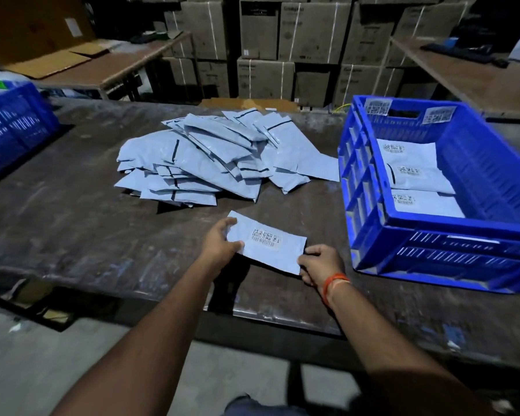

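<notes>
1 labelled pouch [267,244] held just above the tabletop [87,220], near edge. Left hand [219,243] and right hand [320,264] each have fingers clamped on one short end. 2 blue crates: right crate [433,232] holds 3 labelled packets [418,178], left crate [12,127] contents unclear. 1 loose pile [216,157] behind, overlapping too much to count.

Pale blue mailer [267,244] with black-and-white barcode label [267,236]; blue crate [442,235].

Pkg pile [210,157] behind held pkg [267,244], crate [433,250] right.
</notes>
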{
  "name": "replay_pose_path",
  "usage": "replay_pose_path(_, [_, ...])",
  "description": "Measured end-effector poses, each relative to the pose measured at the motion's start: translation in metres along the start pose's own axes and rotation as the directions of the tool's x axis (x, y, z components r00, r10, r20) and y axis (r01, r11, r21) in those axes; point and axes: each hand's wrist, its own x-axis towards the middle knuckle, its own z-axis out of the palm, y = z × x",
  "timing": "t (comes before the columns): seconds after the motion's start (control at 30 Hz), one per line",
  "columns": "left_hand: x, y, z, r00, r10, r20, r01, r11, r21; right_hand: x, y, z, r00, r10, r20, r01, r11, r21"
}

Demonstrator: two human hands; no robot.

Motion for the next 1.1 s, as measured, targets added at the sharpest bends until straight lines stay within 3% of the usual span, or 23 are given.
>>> replay_pose_path(0.1, [0.009,-0.003,-0.001,0.997,-0.065,-0.049,0.074,0.973,0.217,-0.002,0.0,0.0,0.99,-0.104,-0.093,0.084,0.977,-0.196])
replay_pose_path(0.23, [0.014,-0.004,0.002,0.992,-0.079,-0.099,0.124,0.768,0.628,-0.001,-0.004,-0.004,0.944,-0.298,-0.14,0.2,0.857,-0.476])
replay_pose_path(0.27, [0.011,-0.002,0.007,0.994,-0.02,-0.111,0.091,0.719,0.69,0.0,-0.005,-0.003,0.915,-0.37,-0.16,0.24,0.819,-0.521])
replay_pose_path(0.33, [0.007,-0.003,0.017,0.967,0.24,-0.087,-0.086,0.628,0.774,0.002,-0.005,0.003,0.836,-0.532,-0.135,0.35,0.706,-0.616])
replay_pose_path(0.4, [0.011,-0.007,0.022,0.887,0.46,0.043,-0.304,0.511,0.804,0.002,-0.007,0.017,0.784,-0.62,-0.031,0.444,0.595,-0.67])
replay_pose_path(0.43, [0.017,-0.012,0.023,0.858,0.498,0.122,-0.379,0.455,0.806,0.001,-0.008,0.025,0.778,-0.628,0.023,0.473,0.562,-0.678])
replay_pose_path(0.57, [0.031,-0.026,0.018,0.839,0.41,0.358,-0.511,0.365,0.778,0.0,-0.001,0.051,0.793,-0.577,0.195,0.469,0.375,-0.8])
replay_pose_path(0.7, [0.032,-0.036,0.014,0.801,0.4,0.446,-0.578,0.323,0.749,0.004,0.009,0.065,0.794,-0.554,0.25,0.432,0.225,-0.873])
replay_pose_path(0.83, [0.028,-0.043,0.018,0.784,0.403,0.473,-0.605,0.322,0.729,0.005,0.013,0.071,0.813,-0.514,0.275,0.409,0.167,-0.897])
replay_pose_path(1.1, [0.031,-0.046,0.009,0.805,0.373,0.462,-0.576,0.298,0.761,0.008,0.019,0.056,0.824,-0.496,0.273,0.407,0.184,-0.895])
